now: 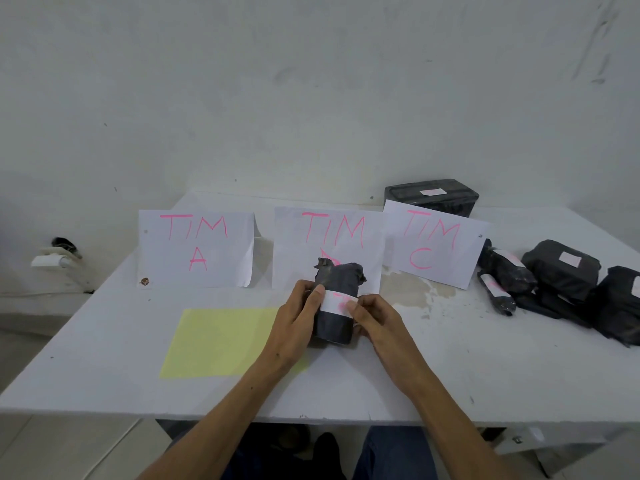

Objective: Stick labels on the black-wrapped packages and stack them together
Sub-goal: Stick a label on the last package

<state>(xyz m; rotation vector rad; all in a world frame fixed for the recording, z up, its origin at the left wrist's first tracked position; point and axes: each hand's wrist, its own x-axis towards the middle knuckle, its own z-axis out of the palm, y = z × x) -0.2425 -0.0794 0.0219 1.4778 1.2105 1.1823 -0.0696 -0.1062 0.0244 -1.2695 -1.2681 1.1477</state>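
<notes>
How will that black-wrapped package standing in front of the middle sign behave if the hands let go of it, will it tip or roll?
The package stands on end, taller than wide, so it probably tips easily once the left hand and right hand release it. Its rounded body suggests it may roll if it falls. The crumpled wrap at its top looks soft, likely giving under a squeeze.

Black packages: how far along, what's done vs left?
Done: the labelled packages heaped at the table's right, and a labelled box behind the TIM C sign. In hand: left hand grips an upright package while right hand presses a white label on. Left: adding it to the heap.
</notes>
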